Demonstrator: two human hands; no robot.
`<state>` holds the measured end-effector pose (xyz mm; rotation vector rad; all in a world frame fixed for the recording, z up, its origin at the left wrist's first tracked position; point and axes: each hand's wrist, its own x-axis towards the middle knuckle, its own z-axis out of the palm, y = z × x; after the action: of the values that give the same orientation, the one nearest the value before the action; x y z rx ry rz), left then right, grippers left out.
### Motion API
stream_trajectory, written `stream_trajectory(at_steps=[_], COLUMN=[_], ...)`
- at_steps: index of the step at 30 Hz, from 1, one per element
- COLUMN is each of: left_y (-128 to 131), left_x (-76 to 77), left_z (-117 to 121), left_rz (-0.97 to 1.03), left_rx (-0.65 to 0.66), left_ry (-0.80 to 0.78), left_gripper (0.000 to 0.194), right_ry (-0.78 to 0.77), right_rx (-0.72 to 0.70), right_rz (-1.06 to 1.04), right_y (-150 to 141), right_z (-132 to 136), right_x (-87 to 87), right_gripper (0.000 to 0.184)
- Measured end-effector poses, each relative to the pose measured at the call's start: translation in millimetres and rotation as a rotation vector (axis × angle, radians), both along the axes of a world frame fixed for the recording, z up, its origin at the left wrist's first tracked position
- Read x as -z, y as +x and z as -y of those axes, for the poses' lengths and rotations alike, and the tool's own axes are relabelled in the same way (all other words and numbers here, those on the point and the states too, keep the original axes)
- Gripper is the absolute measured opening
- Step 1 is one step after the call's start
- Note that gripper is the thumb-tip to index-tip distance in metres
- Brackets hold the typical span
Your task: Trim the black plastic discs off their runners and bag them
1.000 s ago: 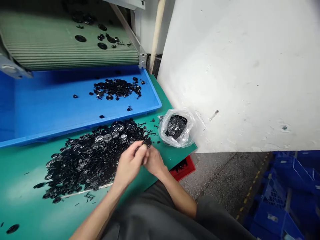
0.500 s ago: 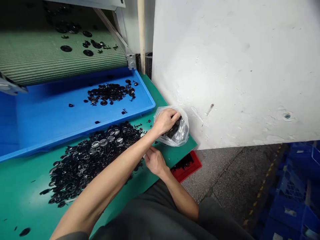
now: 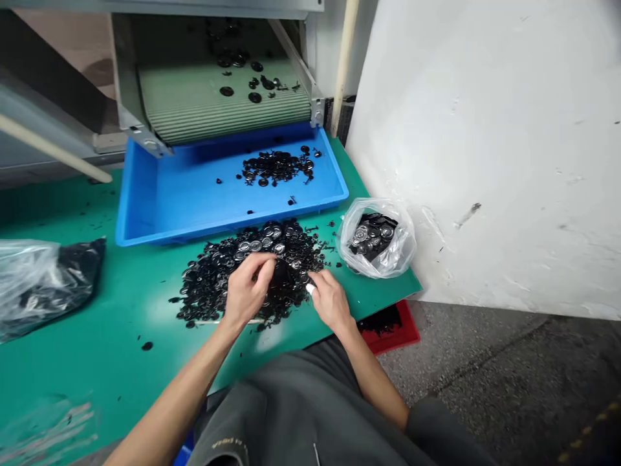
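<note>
A heap of small black plastic parts (image 3: 208,285), round discs and thin pieces mixed, lies on the green tabletop. Over the middle of the heap, my left hand (image 3: 245,288) is closed, its thumb and forefinger drawn together; whatever it may hold is hidden. At the heap's right edge my right hand (image 3: 330,301) has its fingers bent and closed among the parts, and I cannot make out what is in them. Something white covers the tip of its thumb. Just beyond the right hand stands an open clear plastic bag (image 3: 405,243) with black discs (image 3: 373,234) inside.
Behind the heap is a blue tray (image 3: 194,217) with more black parts, below a green conveyor belt (image 3: 194,110). A filled plastic bag (image 3: 48,278) lies at the left. A red bin (image 3: 410,327) sits below the table's right corner, and a white panel (image 3: 509,162) stands at the right.
My left hand has left the plastic bag and moved back left over the heap. My right hand remains by the heap's right edge. The view has swung left.
</note>
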<state>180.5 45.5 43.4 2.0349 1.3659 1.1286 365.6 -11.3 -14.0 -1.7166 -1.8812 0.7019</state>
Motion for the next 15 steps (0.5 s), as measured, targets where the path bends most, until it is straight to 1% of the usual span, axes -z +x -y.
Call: stream_trajectory(at_steps=[1,2,3,5,7,8,10,13,15], left_y=[-21.4,-37.9,-49.1,-56.1,-48.0,-41.3,-27.6,-16.4,-17.6], left_x=[14.8,29.8,43.8,66.0,77.8,79.9,78.6,69.6,63.0], left_z=[15.4,29.8,42.7,61.3,69.2,69.6,65.7,52.5,39.2], left_rz=[-0.105,-0.216,-0.316,-0.47,-0.549,-0.565,-0.57,-0.557,-0.544], left_rx=[-0.003,0.022,0.064,0.088,0.064,0.057,0.068,0.103,0.115], left_ry=[-0.012,-0.017,-0.018,-0.016,-0.004,0.005,0.029,0.063,0.077], left_gripper=[0.021,0.023,0.026,0.029,0.032,0.033,0.033,0.031,0.03], right_ry=[-0.029,-0.056,-0.077,-0.095,-0.08,-0.064,-0.025,0.035,0.072], right_rx=[-0.011,-0.015,-0.016,-0.028,-0.046,-0.053,-0.046,0.022,0.097], right_rz=[0.059,0.115,0.161,0.21,0.21,0.197,0.152,0.066,0.018], right_y=[-3.2,-6.2,-8.9,-12.6,-14.2,-14.2,-13.1,-11.1,-11.1], right_z=[-3.4,-7.4,-11.6,-19.4,-24.3,-25.4,-24.9,-20.2,-16.5], right_x=[-1.4,-2.9,-4.4,-6.7,-7.3,-6.9,-5.1,-2.0,-1.3], right_gripper=[0.044,0.043,0.042,0.036,0.033,0.032,0.032,0.031,0.031])
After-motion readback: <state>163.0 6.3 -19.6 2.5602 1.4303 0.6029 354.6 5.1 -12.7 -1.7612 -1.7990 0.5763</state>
